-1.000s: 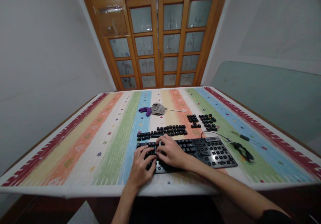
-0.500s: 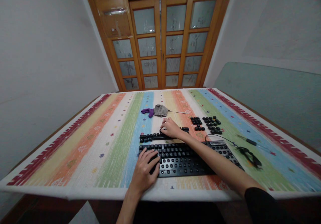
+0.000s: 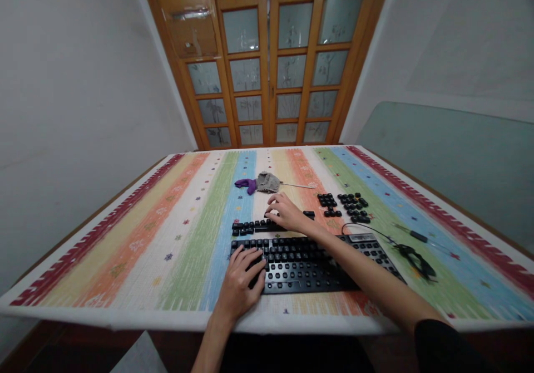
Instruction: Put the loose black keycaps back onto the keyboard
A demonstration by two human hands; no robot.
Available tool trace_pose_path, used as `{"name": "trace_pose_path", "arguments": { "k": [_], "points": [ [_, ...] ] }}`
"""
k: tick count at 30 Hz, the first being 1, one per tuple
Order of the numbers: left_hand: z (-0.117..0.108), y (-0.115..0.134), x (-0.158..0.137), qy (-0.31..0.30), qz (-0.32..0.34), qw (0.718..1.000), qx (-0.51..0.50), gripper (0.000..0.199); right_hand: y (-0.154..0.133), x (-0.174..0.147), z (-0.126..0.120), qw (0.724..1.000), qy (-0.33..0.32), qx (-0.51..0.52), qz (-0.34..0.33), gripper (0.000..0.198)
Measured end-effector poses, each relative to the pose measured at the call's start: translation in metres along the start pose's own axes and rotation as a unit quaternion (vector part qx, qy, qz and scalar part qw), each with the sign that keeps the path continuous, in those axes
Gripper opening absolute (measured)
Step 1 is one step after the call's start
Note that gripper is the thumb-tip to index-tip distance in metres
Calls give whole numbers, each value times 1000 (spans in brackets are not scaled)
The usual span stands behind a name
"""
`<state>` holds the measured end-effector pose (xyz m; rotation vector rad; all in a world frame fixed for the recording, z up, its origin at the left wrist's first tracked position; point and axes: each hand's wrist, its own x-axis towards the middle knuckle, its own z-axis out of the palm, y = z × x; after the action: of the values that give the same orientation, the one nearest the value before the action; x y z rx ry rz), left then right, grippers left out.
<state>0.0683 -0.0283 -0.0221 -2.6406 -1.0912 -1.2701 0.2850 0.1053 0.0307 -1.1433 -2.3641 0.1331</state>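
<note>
I take the keyboard as the centre of my clock, twelve pointing straight away from the wearer; it lies flat near the table edge. At nine o'clock the left hand rests over the keyboard's left end, its fingers slightly spread and not visibly gripping anything. Towards eleven, the right hand is over the row of loose keycaps, its forearm crossing above the keyboard. Its thumb and fingertips are bent close to each other, but I cannot tell from here whether they pinch a cap.

I count caps on the upper rows, while the nearer rows and the block at three o'clock show mostly bare switches. So I judge the step in hand to be selecting or taking up a keycap from that row. As I read it, the next move calls for a light pinch on one cap, a clean lift that spares its neighbours, and careful lining-up over a matching switch (the left hand seems well placed to steady the board).

More sorted caps wait around one o'clock; a coiled cable lies at three, just beyond the board's end.
</note>
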Motion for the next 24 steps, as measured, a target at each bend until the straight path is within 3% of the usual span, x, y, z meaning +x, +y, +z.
{"name": "trace_pose_path", "arguments": {
  "k": [4, 9, 16, 24],
  "points": [
    [0, 0, 0, -2, 1, 1000, 3, 23, -19, -27, -20, 997, 45, 52, -44, 11],
    [0, 0, 0, -1, 1, 1000, 0, 23, -46, -64, -31, 994, 25, 89, -62, 9],
    [0, 0, 1, -10, -1, 1000, 4, 23, -64, -95, -19, 993, -7, 80, -80, 11],
    [-2, -2, 2, -13, -2, 1000, 8, 21, -70, -103, 0, 993, 25, 44, -108, 12]
  ]
}}
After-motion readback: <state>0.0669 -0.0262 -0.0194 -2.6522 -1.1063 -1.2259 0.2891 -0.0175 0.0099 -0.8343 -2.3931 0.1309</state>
